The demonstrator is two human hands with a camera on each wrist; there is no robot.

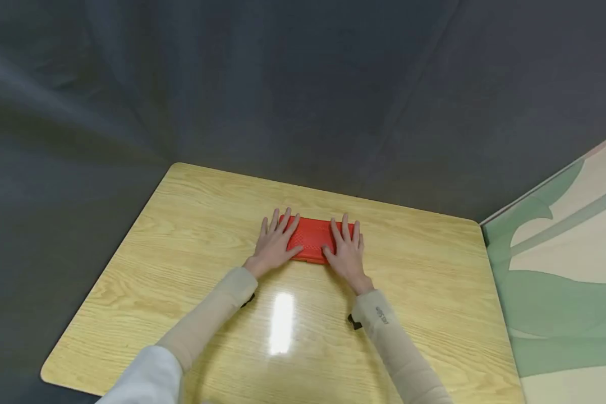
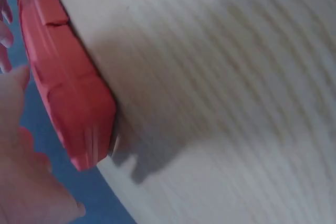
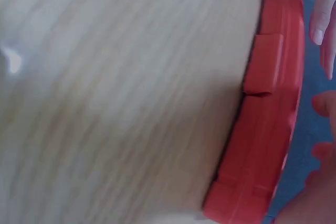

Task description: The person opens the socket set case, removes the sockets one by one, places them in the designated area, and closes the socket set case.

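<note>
While flat on wooden table (image 1: pixel 182 269), red case (image 1: pixel 313 241) under both hands, fingers spread; sleeve print unreadable.

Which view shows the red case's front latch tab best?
Right wrist: the flat red plastic case shows its front edge with the latch tab sharp. Left wrist shows it small and blurred; head view hides that edge.

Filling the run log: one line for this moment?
left hand: flat on red case | right hand: flat on it | case: closed, on table
</note>
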